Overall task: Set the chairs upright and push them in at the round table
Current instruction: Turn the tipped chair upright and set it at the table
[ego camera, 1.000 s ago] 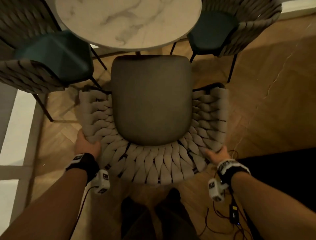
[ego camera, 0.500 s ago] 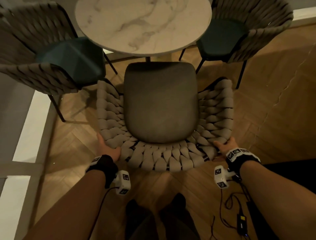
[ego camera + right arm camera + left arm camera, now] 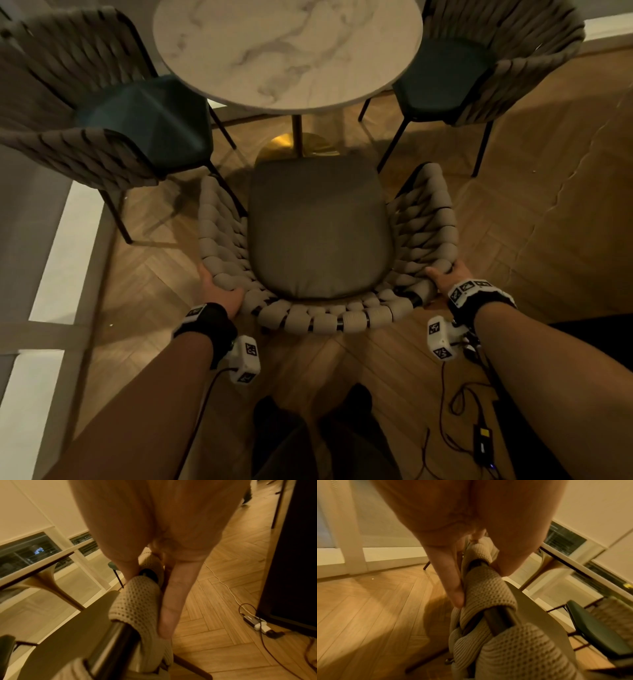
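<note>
Fingers [image 3: 455,588] of left hand [image 3: 219,291] lying straight down outer side of woven chair [image 3: 318,226] back, thumb over rim, clamping it. Right hand [image 3: 448,277] doing same on opp. side, fingers [image 3: 169,608] straight along weave. Chair standing upright on wood floor [image 3: 513,222], seat facing round table [image 3: 287,51], front edge near gold table base [image 3: 298,147], not yet under top. Two dark-seat chairs [image 3: 144,120] [image 3: 452,75] sitting L & R of table. Cables [image 3: 459,404] lying on floor by right arm.
</note>
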### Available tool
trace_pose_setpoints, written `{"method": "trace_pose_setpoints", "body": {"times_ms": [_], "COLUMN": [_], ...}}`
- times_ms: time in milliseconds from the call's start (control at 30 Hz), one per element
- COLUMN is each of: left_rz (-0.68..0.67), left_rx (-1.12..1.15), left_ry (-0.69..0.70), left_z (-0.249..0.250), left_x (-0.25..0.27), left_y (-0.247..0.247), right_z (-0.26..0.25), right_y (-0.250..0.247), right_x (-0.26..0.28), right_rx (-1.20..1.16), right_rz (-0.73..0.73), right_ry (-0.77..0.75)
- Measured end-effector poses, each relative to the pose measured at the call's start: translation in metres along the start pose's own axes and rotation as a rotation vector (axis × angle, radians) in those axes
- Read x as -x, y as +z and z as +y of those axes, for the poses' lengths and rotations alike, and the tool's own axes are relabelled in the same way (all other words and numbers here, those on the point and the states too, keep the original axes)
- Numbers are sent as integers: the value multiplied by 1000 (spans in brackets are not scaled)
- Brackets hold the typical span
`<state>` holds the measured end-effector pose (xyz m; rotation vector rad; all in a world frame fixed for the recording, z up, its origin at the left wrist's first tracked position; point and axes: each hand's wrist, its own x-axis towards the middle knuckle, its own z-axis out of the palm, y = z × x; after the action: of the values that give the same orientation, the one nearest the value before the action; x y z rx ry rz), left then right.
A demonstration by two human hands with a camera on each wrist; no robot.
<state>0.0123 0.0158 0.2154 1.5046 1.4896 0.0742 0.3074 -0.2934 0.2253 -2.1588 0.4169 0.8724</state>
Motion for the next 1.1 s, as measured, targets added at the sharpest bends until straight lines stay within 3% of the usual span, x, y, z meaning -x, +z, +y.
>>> {"method": "trace_pose_setpoints", "body": {"times_ms": [100, 200, 233, 300, 367, 433, 467, 533, 833, 1100], "left_rz": [71, 188, 173, 11, -220, -391, -427, -448, -447, -309], "left_rx": [-123, -513, -630, -793, -902, -1028, -1120, -1265, -1286, -1109], "left_ry": [57, 226, 300, 417, 475, 485, 504, 533, 479, 416], "left_z": [0, 8, 10, 18, 22, 25, 25, 25, 47, 91], "left_x": [10, 24, 28, 36, 43, 50, 52, 52, 44, 1], "left_y": [3, 6, 8, 14, 21, 24, 24, 23, 30, 51], "right_z": [1, -2, -4, -7, -7, -4, -1, 6, 1, -52], "right_y": [-3, -5, -4, 4, 18, 33, 38, 46, 49, 65], "right_x": [6, 12, 18, 31, 43, 57, 62, 68, 51, 26], "right_rx": [99, 466, 593, 811, 913, 1019, 1098, 1248, 1374, 1413], "right_rz": [19, 173, 229, 244, -5, -353, -477, -571, -487, -88], "right_ry": [-46, -222, -325, -612, -815, -836, -844, -860, -968, -926]}}
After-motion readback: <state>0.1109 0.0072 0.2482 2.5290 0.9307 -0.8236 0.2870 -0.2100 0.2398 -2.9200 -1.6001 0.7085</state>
